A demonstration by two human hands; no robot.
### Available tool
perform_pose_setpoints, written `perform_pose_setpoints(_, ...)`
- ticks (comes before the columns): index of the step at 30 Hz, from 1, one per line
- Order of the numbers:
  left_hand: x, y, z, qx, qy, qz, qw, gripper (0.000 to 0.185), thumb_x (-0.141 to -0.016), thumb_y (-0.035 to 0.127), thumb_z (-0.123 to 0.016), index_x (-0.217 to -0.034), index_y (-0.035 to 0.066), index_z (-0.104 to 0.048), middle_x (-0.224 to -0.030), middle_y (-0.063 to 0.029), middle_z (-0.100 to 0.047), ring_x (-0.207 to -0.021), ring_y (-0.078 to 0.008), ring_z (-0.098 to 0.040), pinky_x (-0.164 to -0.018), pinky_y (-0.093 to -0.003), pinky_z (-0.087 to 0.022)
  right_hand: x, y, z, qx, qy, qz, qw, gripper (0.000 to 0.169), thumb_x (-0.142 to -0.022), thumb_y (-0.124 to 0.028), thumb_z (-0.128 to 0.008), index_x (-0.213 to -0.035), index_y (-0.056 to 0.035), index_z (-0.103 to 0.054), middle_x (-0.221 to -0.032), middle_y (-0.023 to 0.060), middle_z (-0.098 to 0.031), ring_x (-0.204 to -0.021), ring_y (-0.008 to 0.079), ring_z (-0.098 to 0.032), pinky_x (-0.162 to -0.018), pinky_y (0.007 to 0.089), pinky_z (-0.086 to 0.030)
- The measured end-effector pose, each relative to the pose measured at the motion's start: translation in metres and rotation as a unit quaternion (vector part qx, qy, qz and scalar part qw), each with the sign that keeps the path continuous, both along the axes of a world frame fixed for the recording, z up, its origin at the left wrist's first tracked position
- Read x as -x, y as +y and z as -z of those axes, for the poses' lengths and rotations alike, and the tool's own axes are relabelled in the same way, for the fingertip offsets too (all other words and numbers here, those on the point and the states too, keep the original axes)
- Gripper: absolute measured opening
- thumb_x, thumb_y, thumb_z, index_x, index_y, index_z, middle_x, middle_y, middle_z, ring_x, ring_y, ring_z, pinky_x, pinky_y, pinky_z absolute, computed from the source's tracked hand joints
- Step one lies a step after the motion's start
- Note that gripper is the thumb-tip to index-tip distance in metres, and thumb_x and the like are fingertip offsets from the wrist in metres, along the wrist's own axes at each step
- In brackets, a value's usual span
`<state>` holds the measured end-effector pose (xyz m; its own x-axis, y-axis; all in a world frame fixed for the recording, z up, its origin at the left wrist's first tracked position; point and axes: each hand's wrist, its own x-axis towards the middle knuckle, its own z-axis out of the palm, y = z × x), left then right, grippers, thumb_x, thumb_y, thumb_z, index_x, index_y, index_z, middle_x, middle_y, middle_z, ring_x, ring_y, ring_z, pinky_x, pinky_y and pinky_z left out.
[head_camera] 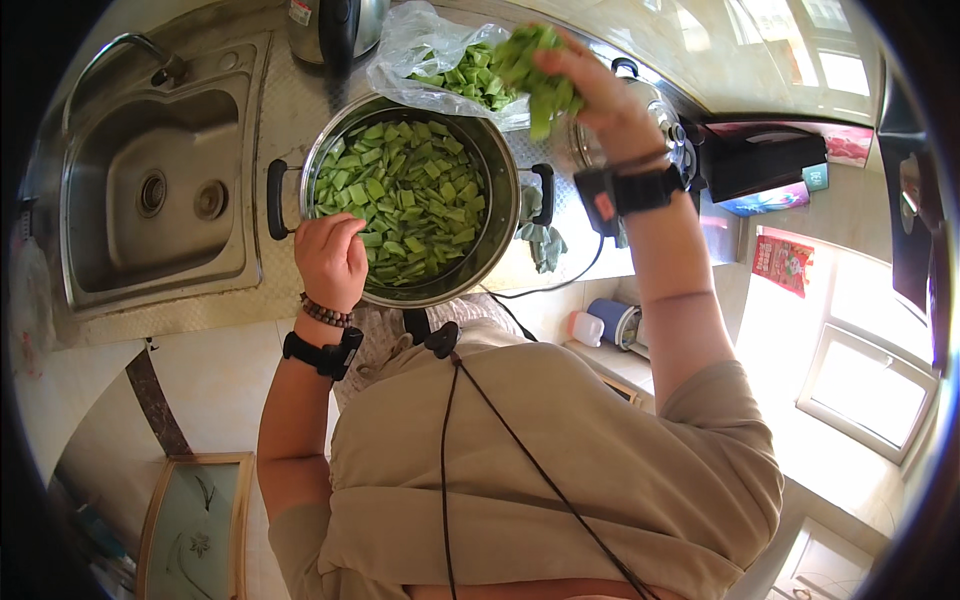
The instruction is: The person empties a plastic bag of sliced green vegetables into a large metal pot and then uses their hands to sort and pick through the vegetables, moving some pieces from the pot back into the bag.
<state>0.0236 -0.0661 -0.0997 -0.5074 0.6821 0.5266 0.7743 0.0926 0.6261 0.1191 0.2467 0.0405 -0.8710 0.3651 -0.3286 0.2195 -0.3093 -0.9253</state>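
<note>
A wide metal pot (504, 247) with two black handles stands before me on the counter. Cut flat green bean pieces (405, 199) spread across its inside. My left hand (331, 259) rests at the pot's left rim, its fingers curled over the edge. Beyond the pot, a clear plastic bag (405, 56) lies opened with more cut green pieces (480, 75) in it. My right hand (589, 79) is raised beside the bag and grips a bunch of cut green beans (536, 71). Some pieces hang below its fingers.
A steel sink (161, 187) with a curved faucet (161, 60) is on the left. An electric kettle (334, 30) stands behind the pot. A lidded pot (652, 105) sits behind my right wrist. A grey-green cloth (544, 244) and a black cable (577, 281) lie right of the pot.
</note>
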Motion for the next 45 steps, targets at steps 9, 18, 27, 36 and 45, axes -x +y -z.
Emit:
perform_pose_setpoints(9, 0.001, 0.002, 0.0, -0.015, -0.001, -0.012, 1.0, 0.015, -0.068, -0.004, -0.059, -0.079, 0.006, -0.062, -0.08, -0.0056, -0.062, -0.073, -0.0244, -0.057, -0.069, -0.0354, -0.044, 0.029, 0.059, 0.091, -0.109, -0.238, 0.065, 0.963, 0.047, -0.076, -0.023, -0.071, -0.117, -0.0093, -0.053, -0.098, 0.005, -0.061, -0.08, 0.0191, -0.06, -0.069, 0.0385, -0.05)
perform_pose_setpoints(18, 0.0, -0.001, 0.0, -0.022, -0.007, -0.018, 1.0, 0.015, -0.067, -0.004, -0.059, -0.078, 0.006, -0.061, -0.079, -0.0042, -0.062, -0.073, -0.0228, -0.058, -0.069, -0.0348, -0.044, 0.016, -0.029, 0.016, -0.295, -0.023, 0.013, 0.955, 0.016, -0.082, -0.011, -0.06, -0.095, -0.0032, -0.065, -0.08, 0.0044, -0.064, -0.069, 0.0122, -0.061, -0.063, 0.0243, -0.049)
perform_pose_setpoints(27, 0.002, -0.001, 0.001, -0.038, -0.019, -0.012, 0.999, 0.017, -0.065, -0.005, -0.061, -0.077, 0.007, -0.061, -0.078, -0.0042, -0.062, -0.072, -0.0219, -0.059, -0.071, -0.0339, -0.044, 0.04, -0.109, 0.161, -0.453, -0.118, -0.24, 0.85, 0.023, -0.079, -0.018, -0.062, -0.099, -0.0064, -0.062, -0.088, 0.0093, -0.061, -0.078, 0.0225, -0.062, -0.072, 0.0333, -0.051)
perform_pose_setpoints(36, 0.002, -0.002, 0.004, -0.049, -0.015, -0.001, 0.999, 0.014, -0.069, -0.005, -0.058, -0.078, 0.006, -0.06, -0.08, -0.0054, -0.063, -0.071, -0.0238, -0.057, -0.07, -0.0356, -0.044, 0.038, -0.097, 0.15, -0.494, -0.373, -0.425, 0.66, 0.085, -0.068, -0.073, -0.051, -0.126, -0.011, -0.049, -0.123, 0.0206, -0.05, -0.11, 0.0353, -0.051, -0.092, 0.0415, -0.041)
perform_pose_setpoints(45, 0.001, 0.0, 0.007, -0.054, -0.025, -0.006, 0.998, 0.012, -0.069, -0.004, -0.058, -0.076, 0.006, -0.061, -0.079, -0.0057, -0.063, -0.072, -0.0236, -0.058, -0.071, -0.0351, -0.044, 0.02, -0.131, 0.158, -0.202, -0.37, -0.533, 0.734, 0.112, -0.061, -0.075, -0.058, -0.138, 0.0, -0.028, -0.141, 0.0224, -0.028, -0.133, 0.0317, -0.025, -0.106, 0.0381, -0.023)
